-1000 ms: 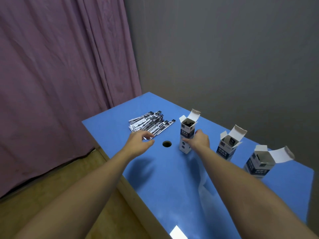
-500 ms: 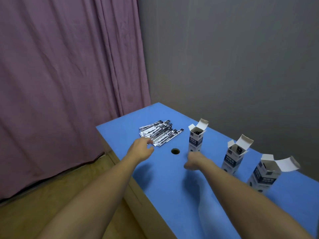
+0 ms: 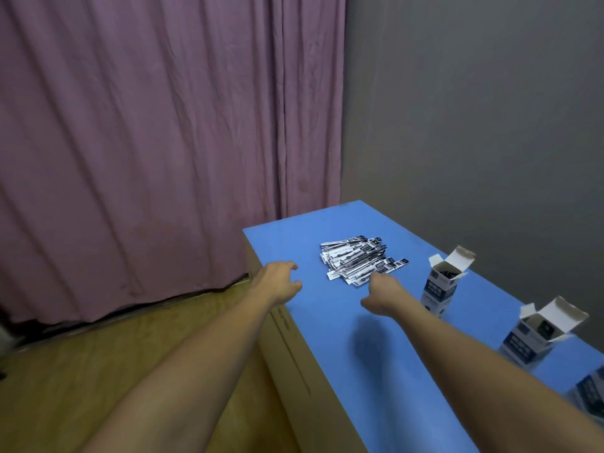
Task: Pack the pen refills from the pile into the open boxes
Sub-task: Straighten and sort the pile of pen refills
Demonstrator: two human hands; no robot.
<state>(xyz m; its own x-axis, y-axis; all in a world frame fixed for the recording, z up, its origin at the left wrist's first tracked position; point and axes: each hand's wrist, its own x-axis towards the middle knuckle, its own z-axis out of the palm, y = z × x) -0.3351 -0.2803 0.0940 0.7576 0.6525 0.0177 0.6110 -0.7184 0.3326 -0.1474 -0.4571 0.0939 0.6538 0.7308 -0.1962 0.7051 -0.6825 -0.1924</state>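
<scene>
The left hand (image 3: 277, 284) hovers at the worktop's (image 3: 376, 354) left edge, fingers loosely spread, holding nothing. The pen refills (image 3: 358, 259) lie near the far left corner, long axes running left to right. The right hand (image 3: 384, 294) is nearer, fingers extended to the pile's near edge, with the open boxes (image 3: 441, 287) along the right edge

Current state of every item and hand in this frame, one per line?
pile of pen refills: loose heap on the blue table
nearest box to the pile: upright, flaps open
second box: upright, flaps open
third box: cut off by the frame
left hand: empty, fingers loosely curled
right hand: reaching to the pile's near edge
</scene>
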